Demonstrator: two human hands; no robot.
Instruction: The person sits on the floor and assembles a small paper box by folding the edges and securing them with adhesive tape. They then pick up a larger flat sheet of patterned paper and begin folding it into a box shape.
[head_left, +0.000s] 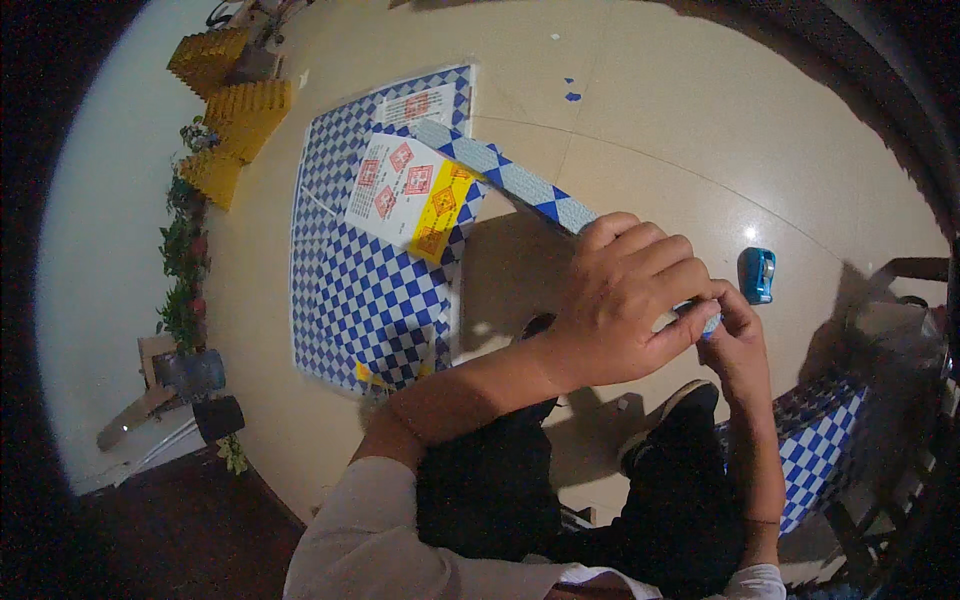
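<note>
At the centre right of the frame our left hand (625, 300) lies curled over the near end of a blue-and-white checkered box (520, 185), its grip closed on the panel edge. Our right hand (735, 340) comes up from below, and its fingertips pinch the same corner, touching the left hand's fingertips. The box runs from that corner up and left toward the middle of the frame, where a white and yellow printed panel (410, 195) with red marks faces up.

To do this fold well, we judge that both grips should stay tight on the corner and the edges be lined up before pressing.

More flat checkered sheets (360, 290) lie on the floor (650, 120) left of centre. A small blue tape dispenser (757, 274) sits on the floor just above our right hand.
</note>
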